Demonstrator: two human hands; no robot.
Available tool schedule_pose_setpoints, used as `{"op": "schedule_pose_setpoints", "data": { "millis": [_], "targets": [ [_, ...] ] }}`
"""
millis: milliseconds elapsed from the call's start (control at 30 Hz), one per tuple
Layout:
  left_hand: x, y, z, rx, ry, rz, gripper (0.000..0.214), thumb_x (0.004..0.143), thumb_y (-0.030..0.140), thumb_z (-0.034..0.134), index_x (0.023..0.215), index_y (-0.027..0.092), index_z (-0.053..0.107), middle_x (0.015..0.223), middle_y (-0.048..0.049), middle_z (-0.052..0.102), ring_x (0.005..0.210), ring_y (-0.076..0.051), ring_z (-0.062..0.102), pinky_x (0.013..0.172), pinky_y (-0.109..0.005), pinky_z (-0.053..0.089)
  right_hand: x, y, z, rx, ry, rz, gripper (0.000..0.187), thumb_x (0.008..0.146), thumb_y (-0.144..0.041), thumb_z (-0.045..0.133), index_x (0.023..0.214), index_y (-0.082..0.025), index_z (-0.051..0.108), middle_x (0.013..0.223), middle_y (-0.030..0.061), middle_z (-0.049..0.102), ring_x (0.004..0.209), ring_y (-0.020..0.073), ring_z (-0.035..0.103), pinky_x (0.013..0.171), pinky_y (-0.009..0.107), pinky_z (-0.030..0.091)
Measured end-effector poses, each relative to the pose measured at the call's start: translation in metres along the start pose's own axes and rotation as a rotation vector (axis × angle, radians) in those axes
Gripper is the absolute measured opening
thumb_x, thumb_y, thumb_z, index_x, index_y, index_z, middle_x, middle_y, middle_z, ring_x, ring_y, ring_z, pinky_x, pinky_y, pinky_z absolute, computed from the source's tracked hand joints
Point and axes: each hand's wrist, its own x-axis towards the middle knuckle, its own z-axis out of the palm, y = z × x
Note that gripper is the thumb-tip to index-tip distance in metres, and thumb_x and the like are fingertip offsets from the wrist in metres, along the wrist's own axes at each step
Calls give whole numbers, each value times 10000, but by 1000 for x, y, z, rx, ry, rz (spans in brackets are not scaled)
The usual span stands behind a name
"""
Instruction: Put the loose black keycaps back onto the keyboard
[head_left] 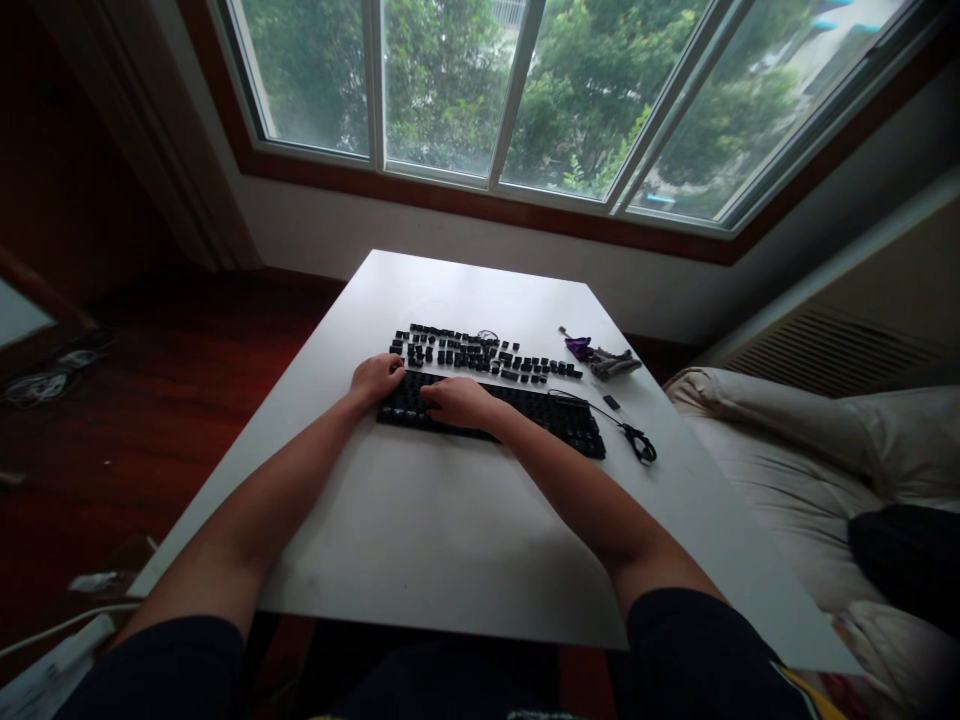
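A black keyboard [577, 428] lies on the white table [420, 520], crossing it at a slight slant. My left hand [377, 379] rests at its far left corner, fingers curled together beside the nearest loose keycaps. Over the left half of the keyboard is my right hand [457, 401], with fingertips pressed together at the keys. Whatever either hand pinches is too small to make out. Behind the keyboard, many black keycaps [457, 353] are spread in uneven rows. My right hand and forearm hide part of the keyboard's middle.
To the right lie a coiled black cable [640, 446], a small black piece [611, 402], a purple item [577, 347] and a crumpled grey cloth [611, 364]. A pale sofa [780, 460] stands along the table's right side. The window [450, 90] is beyond the far edge.
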Motion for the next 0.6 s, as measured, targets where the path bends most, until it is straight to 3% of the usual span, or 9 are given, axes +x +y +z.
{"op": "schedule_pose_setpoints", "data": {
  "millis": [133, 367, 600],
  "targets": [
    [0, 2, -1, 3, -9, -21, 241, 876, 358, 537, 1008, 268, 717, 1054, -37, 737, 970, -225, 646, 825, -303, 460, -3, 2, -3, 53, 13, 27, 147, 859, -374, 662, 911, -238, 681, 852, 38, 705, 735, 175, 573, 598, 281, 231],
    [0, 2, -1, 1, -10, -9, 244, 874, 351, 530, 997, 266, 723, 1043, -39, 736, 964, -227, 648, 815, -304, 461, 7, -12, 2, 23, 238, 147, 341, 999, -411, 452, 866, -204, 690, 870, 65, 715, 756, 181, 593, 620, 281, 257],
    [1, 1, 1, 3, -2, -3, 250, 880, 358, 526, 1005, 267, 723, 1036, -43, 736, 967, -234, 651, 807, -307, 461, 29, -22, 5, -78, 371, 162, 267, 972, -297, 474, 881, -200, 704, 918, 77, 736, 835, 204, 632, 669, 284, 315]
  ]
}}
